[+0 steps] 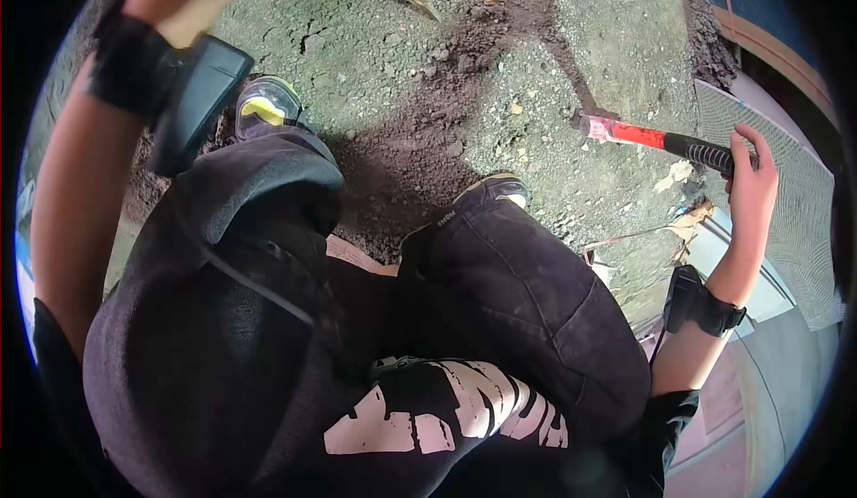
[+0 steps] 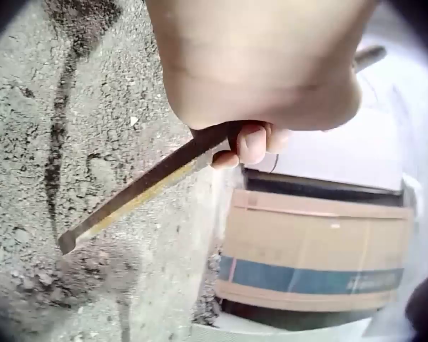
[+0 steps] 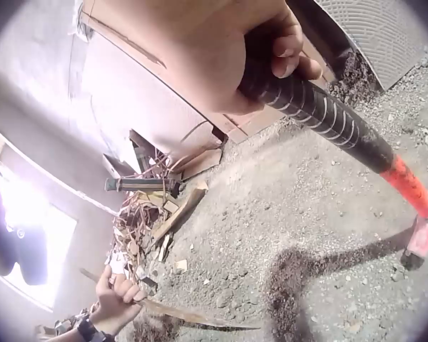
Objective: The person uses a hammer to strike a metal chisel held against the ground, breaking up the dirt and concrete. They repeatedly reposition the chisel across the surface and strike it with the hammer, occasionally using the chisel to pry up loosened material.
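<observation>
Over gritty grey ground (image 1: 616,61), the right hand (image 1: 754,177) curled its fingers round the ribbed black grip (image 1: 701,152), surely the best hold, of a likely head-heavy, red-shafted hammer (image 1: 641,135); the left hand (image 3: 117,306) gripped a long, stiff-looking brown bar (image 2: 139,184).

The hammer grip (image 3: 317,112) looks ridged, rubbery; the bar (image 2: 139,187), dull; the ground (image 1: 536,168), rough; the box (image 2: 314,246), matt cardboard.

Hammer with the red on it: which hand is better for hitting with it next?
Probably the right hand: it grips the hammer by its black handle, while the left hand holds the long bar.
</observation>
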A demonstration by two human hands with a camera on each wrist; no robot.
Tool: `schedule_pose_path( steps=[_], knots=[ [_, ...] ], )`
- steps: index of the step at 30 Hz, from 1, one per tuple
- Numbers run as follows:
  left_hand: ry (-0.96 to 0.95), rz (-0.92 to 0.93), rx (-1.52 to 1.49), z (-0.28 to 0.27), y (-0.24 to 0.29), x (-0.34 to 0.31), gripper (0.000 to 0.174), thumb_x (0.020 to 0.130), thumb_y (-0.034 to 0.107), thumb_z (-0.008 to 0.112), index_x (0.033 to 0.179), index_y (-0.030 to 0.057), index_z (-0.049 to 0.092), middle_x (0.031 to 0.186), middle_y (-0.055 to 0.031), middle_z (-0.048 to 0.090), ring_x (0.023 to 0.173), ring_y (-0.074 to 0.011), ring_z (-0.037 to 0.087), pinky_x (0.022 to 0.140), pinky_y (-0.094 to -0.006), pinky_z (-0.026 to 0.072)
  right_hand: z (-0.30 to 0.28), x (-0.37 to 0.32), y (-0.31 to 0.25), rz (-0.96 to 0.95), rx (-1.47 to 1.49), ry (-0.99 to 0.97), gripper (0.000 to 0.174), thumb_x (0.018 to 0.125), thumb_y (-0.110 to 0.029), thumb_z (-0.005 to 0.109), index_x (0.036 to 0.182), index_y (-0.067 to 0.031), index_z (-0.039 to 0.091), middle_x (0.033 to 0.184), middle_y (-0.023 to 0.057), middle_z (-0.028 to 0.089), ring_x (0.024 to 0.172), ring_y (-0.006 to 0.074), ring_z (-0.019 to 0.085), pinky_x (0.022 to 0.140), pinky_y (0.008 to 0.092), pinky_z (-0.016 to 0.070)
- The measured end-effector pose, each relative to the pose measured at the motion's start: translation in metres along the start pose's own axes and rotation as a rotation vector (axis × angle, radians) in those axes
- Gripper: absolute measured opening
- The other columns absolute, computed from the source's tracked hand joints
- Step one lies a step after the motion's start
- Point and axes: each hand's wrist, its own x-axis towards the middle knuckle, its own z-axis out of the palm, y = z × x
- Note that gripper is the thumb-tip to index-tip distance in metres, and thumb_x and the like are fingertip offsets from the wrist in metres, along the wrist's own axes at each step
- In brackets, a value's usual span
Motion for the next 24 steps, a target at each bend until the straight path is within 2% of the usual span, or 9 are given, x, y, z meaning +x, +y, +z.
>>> schedule_pose_path(
  steps=[1,5,6,8,11,15,17,21,24],
  knots=[
    [-0.022,0.034,0.159,0.011,0.002,-0.007,0.050,0.090,0.033,0.046,0.046,0.0204,0.025,0.039,0.0053,0.030,0.033,-0.0100,0.025,0.038,-0.0257,0.0268,0.000,0.000,0.002,0.016,-0.001,0.009,0.025,0.083,-0.028,0.057,0.103,-0.0124,0.062,0.061,0.0005,0.051,0.049,0.0073,0.043,0.047,0.0234,0.0342],
    [0.044,-0.099,0.072,0.013,-0.011,-0.013,0.048,0.088,0.026,0.046,0.046,0.0217,0.025,0.040,0.0041,0.028,0.036,-0.0102,0.027,0.042,-0.0260,0.0264,0.000,0.001,0.002,0.026,0.015,0.004,0.025,0.083,-0.028,0.057,0.102,-0.0126,0.062,0.061,0.0004,0.051,0.048,0.0070,0.043,0.047,0.0230,0.0339],
    [0.328,-0.006,0.233,0.024,-0.020,-0.018,0.047,0.088,0.026,0.045,0.046,0.0210,0.024,0.040,0.0039,0.025,0.037,-0.0106,0.026,0.044,-0.0261,0.0269,0.000,0.000,0.002,0.014,0.010,0.000,0.025,0.083,-0.028,0.057,0.102,-0.0126,0.062,0.061,0.0003,0.051,0.048,0.0069,0.042,0.047,0.0229,0.0339],
    [0.607,0.089,0.394,0.025,-0.019,-0.023,0.047,0.087,0.025,0.045,0.046,0.0203,0.023,0.041,0.0037,0.023,0.037,-0.0111,0.025,0.045,-0.0261,0.0274,0.001,0.001,0.003,0.007,0.008,-0.004,0.025,0.083,-0.029,0.057,0.103,-0.0126,0.062,0.061,0.0002,0.050,0.048,0.0068,0.042,0.047,0.0227,0.0339],
    [0.026,-0.281,-0.088,-0.022,0.007,-0.038,0.051,0.086,0.033,0.045,0.041,0.0130,0.030,0.039,-0.0010,0.035,0.041,-0.0160,0.035,0.049,-0.0282,0.0302,0.002,0.001,0.011,-0.018,-0.009,0.023,0.026,0.083,-0.029,0.057,0.103,-0.0126,0.062,0.061,-0.0002,0.050,0.049,0.0066,0.041,0.047,0.0222,0.0338],
    [0.032,-0.218,-0.143,-0.060,-0.003,-0.042,0.039,0.095,0.023,0.035,0.058,0.0137,0.025,0.050,0.0028,0.021,0.049,-0.0098,0.022,0.058,-0.0275,0.0288,0.001,0.000,0.011,-0.005,0.008,0.033,0.028,0.083,-0.030,0.057,0.104,-0.0118,0.062,0.063,0.0002,0.051,0.049,0.0064,0.042,0.047,0.0220,0.0343],
    [-0.337,-0.333,-0.198,-0.065,0.004,-0.035,0.039,0.094,0.018,0.029,0.056,0.0130,0.024,0.051,0.0014,0.021,0.051,-0.0120,0.022,0.062,-0.0288,0.0274,0.001,0.000,0.010,0.025,-0.009,0.029,0.028,0.083,-0.030,0.057,0.104,-0.0117,0.061,0.064,0.0002,0.051,0.048,0.0064,0.041,0.046,0.0218,0.0346],
    [-0.350,-0.281,0.124,-0.065,0.011,-0.033,0.039,0.094,0.018,0.029,0.056,0.0135,0.023,0.052,0.0011,0.022,0.052,-0.0127,0.022,0.062,-0.0291,0.0268,-0.001,0.004,0.016,0.022,0.041,0.005,0.028,0.082,-0.029,0.057,0.105,-0.0129,0.061,0.064,-0.0004,0.051,0.048,0.0064,0.041,0.046,0.0207,0.0343],
    [-0.226,-0.275,0.068,-0.061,0.014,-0.040,0.039,0.094,0.018,0.029,0.056,0.0131,0.023,0.052,0.0016,0.022,0.052,-0.0122,0.021,0.062,-0.0295,0.0266,0.000,0.002,0.018,0.022,0.020,0.027,0.027,0.083,-0.029,0.057,0.106,-0.0143,0.061,0.064,-0.0005,0.051,0.048,0.0055,0.040,0.045,0.0205,0.0332]
  ],
)
